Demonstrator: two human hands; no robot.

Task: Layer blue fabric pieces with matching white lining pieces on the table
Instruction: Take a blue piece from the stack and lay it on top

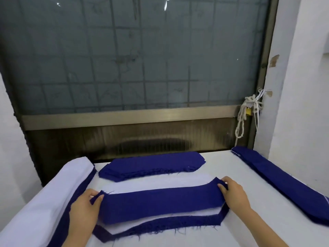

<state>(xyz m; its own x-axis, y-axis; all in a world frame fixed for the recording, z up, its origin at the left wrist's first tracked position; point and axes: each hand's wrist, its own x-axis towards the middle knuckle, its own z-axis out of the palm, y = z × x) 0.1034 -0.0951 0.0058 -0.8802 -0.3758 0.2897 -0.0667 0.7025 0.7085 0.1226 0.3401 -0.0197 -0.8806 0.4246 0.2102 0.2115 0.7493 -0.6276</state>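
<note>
Fingers of left hand (83, 209) and right hand (235, 193) pinch one frayed dark-blue piece (160, 204) above white lining (160, 182); far stack (151, 164) and right stack (284, 184) are blue.

Left hand (85, 209): near left, thumb over fingers, pinches the blue fabric piece (160, 202) by its end.
Right hand (233, 192): farther right, curled fingers pinch its other end.
Forearms (263, 227): bare, angled inward.

Blue fabric piece (160, 204) — matt, frayed, seemingly woven cloth.
</note>
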